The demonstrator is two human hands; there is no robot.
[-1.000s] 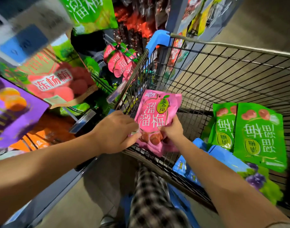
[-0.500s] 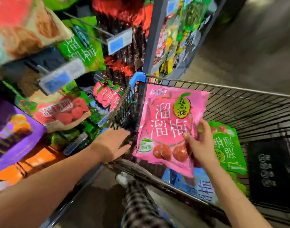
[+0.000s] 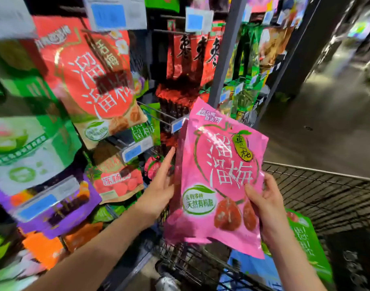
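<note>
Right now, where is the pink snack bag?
Head view: the pink snack bag is up right of centre, above the wire cart, right hand gripping its lower right edge, left hand at its left edge.

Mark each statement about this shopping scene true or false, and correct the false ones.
1. The right hand grips the pink bag. True.
2. A green bag lies in the wire cart. True.
3. The pink bag lies flat in the cart. False: it is held upright above the cart.
4. The left hand is clenched in a fist. False: its fingers are straight, at the pink bag's left edge.
</note>
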